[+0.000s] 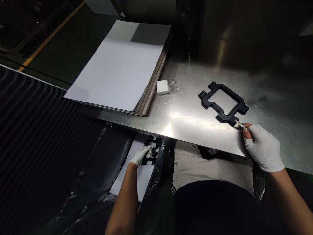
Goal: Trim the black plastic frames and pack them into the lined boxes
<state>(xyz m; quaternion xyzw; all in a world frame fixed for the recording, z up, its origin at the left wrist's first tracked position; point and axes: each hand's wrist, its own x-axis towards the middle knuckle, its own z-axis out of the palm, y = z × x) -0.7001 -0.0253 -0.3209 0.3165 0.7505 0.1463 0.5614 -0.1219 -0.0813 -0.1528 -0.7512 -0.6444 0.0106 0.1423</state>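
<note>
A black plastic frame (218,112) with several tabs and an open middle lies on the metal table. My right hand (262,148), in a white glove with bare fingertips, pinches a small pointed metal blade (241,124). The blade's tip meets the frame's near tab. Lower down at the left, my gloved left hand (141,155) reaches below the table edge with its fingers closed at another black frame (154,160). That frame is over a white sheet (133,178) in a dark, plastic-lined space; my fingers partly cover it.
A thick stack of large white sheets (122,65) occupies the table's left side. Beside it sits a small white block (162,87). The metal table's front edge (195,143) runs between my hands. Dark ridged material (44,140) is at the far left.
</note>
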